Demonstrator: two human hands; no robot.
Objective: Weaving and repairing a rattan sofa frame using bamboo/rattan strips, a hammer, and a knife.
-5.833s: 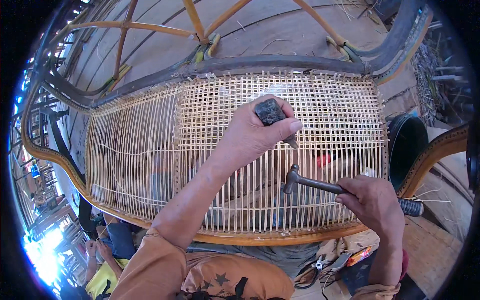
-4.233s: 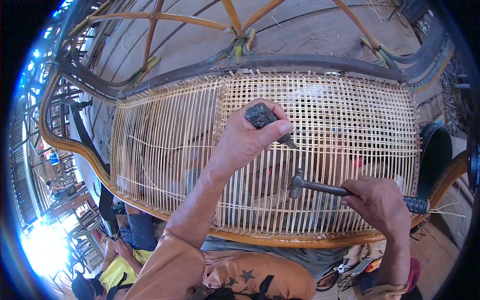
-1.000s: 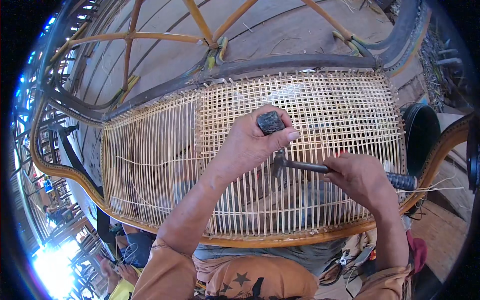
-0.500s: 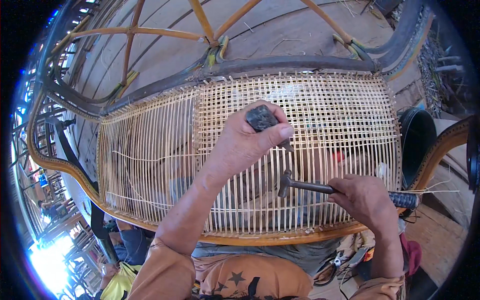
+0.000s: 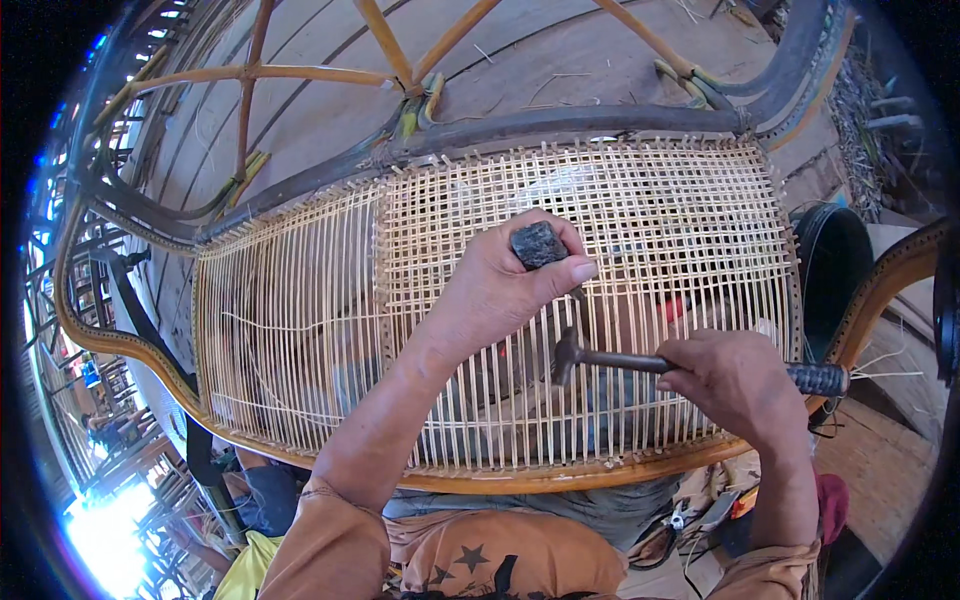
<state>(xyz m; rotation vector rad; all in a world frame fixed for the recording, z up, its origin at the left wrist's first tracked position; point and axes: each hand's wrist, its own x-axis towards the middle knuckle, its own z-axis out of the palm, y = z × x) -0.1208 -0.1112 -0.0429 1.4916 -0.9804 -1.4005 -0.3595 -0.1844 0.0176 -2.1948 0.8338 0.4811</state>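
Observation:
A cane panel [image 5: 590,185] lies across a bamboo-coloured frame, closely woven at its far right half and mostly bare lengthwise strands nearer me. My left hand [image 5: 500,280] is closed around a dark, rough-topped tool [image 5: 538,245]; its narrow lower end points down at the cane, mostly hidden by the fingers. To its right, my right hand [image 5: 725,385] grips a hammer [image 5: 615,361] by its dark handle. The hammer head is just below the left hand, over the unwoven strands, apart from the tool.
A curved wooden rail [image 5: 560,484] bounds the panel on my side, and a dark rail [image 5: 580,122] runs along the far side. At the right stands a dark bucket [image 5: 835,270]. Beyond the far rail are rattan poles [image 5: 315,73]. Another person's yellow garment [image 5: 247,568] shows at lower left.
My left hand has shifted slightly right with the dark tool. The hammer head has tilted and moved a little left, and the view has shifted slightly.

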